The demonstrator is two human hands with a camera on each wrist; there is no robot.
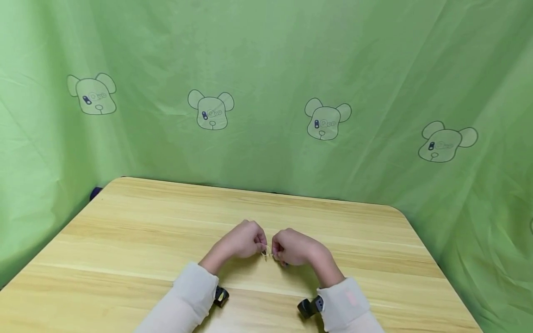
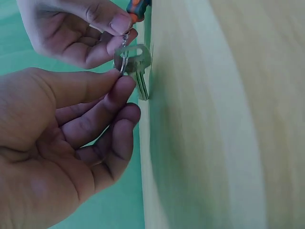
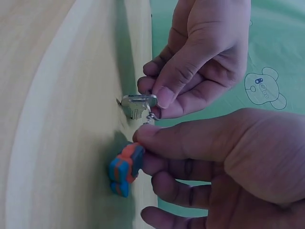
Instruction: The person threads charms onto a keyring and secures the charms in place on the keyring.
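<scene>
Close together above the table, the left hand [image 1: 243,239] and the right hand [image 1: 296,247] face each other. Thumb and forefinger of the left hand pinch a metal key ring [image 2: 124,64], from which silver keys [image 2: 138,62] hang. Between the hands runs a short chain [image 3: 149,117]. At its end hangs a small blue, orange and dark charm [image 3: 125,167], its top pinched by the right hand's thumb and finger. Part of the ring is hidden behind the left fingertips. The head view shows keys and charm only very small.
Under the hands lies a light wood table [image 1: 137,231] with rounded far corners. A green curtain [image 1: 266,55] printed with bear heads hangs behind and beside it. Black wrist cameras [image 1: 306,309] sit at both light sleeves [image 1: 191,289].
</scene>
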